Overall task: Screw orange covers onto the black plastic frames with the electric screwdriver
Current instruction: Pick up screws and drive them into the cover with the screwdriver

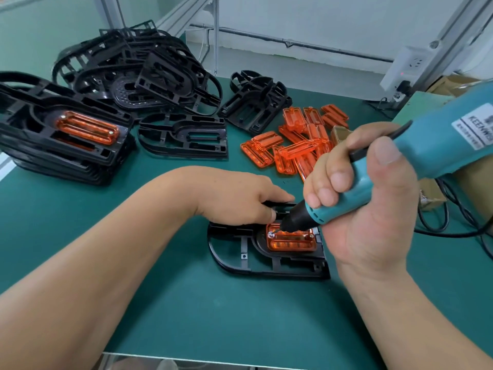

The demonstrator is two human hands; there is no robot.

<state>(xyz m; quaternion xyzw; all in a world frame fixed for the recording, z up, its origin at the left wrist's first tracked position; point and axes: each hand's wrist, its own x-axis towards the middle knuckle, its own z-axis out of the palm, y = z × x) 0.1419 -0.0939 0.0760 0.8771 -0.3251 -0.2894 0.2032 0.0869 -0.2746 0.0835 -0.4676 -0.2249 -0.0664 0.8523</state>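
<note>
Orange plastic cover point(290, 240) under teal electric screwdriver point(373, 180).
Right hand point(360, 209) grips it, left hand point(240, 201) presses black plastic frame point(240, 263); slanted bit point(277, 231) could slip.

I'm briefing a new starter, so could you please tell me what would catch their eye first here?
The teal screwdriver in the right hand touches a screw in the orange cover on the near black frame. The left hand presses that frame; loose covers lie behind.
</note>
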